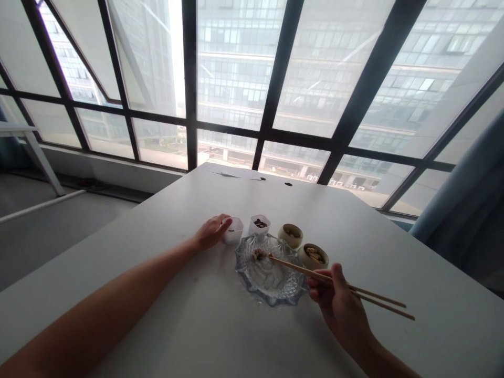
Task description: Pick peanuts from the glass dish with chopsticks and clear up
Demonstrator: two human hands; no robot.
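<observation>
My right hand is closed around a pair of wooden chopsticks, whose tips reach over a scalloped clear glass plate. Near those tips a small pile of light brown pieces lies on the plate; I cannot tell whether the tips grip one. On the left, my left hand holds the side of a small white cup with a little dark content at the bottom. A second white cup holds dark pieces. Two tan round cups stand at the plate's right, the farther cup and the nearer cup, with brownish pieces inside.
All of this stands on a white table. White paper sheets lie at its far end, near two dark round holes. Beyond are large black-framed windows, with a blue curtain at the right and another white table at the left.
</observation>
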